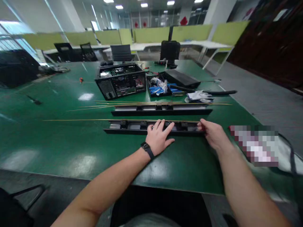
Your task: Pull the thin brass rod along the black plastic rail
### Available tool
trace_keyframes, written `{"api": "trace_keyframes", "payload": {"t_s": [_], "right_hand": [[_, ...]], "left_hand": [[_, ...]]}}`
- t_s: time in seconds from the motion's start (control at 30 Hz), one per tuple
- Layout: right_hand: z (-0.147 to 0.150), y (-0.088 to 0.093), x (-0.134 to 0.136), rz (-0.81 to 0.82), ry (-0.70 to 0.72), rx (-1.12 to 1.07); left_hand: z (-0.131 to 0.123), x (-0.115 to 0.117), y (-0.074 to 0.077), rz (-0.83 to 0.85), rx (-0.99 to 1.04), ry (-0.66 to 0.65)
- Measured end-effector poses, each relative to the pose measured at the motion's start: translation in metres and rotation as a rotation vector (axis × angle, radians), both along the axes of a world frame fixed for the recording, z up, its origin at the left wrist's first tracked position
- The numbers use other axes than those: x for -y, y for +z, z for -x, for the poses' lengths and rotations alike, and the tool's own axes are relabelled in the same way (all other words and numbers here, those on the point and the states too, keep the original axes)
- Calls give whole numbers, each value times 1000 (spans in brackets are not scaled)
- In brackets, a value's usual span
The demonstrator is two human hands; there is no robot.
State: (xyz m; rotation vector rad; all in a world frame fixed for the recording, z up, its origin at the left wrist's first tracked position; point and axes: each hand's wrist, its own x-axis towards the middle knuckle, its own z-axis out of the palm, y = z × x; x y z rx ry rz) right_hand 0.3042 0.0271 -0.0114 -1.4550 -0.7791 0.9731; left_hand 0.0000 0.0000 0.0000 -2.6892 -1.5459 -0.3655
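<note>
Hands at the near long black plastic rail (132,127) on the green worktop (71,138): left hand (158,137) open, palm flat on it; right hand (213,134) apparently pinching its right end beside a thin brass-coloured rod (94,119).

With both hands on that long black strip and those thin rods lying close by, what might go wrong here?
Two risks, judging by the layout. The thin rod lies loose along the near black strip, so the left hand or right hand might nudge it and roll it off. If the near strip slides away, it may hit the second strip and scatter the bundle of rods beyond it.
</note>
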Motion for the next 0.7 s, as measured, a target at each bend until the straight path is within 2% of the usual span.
{"api": "trace_keyframes", "payload": {"t_s": [0.17,0.3,0.4,0.57,0.7], "right_hand": [[8,2,3,-83,131,155],[4,-1,1,-74,107,136],[-2,-2,-2,-56,-24,57],[-17,6,-5,-50,-346,-91],[-28,11,-6,-21,-535,-98]], "left_hand": [[-3,3,-3,-26,12,-2],[-2,3,-2,-22,12,-3],[-2,3,0,-10,11,-4],[-2,4,3,1,13,-1],[-2,4,3,-1,18,-4]]}}
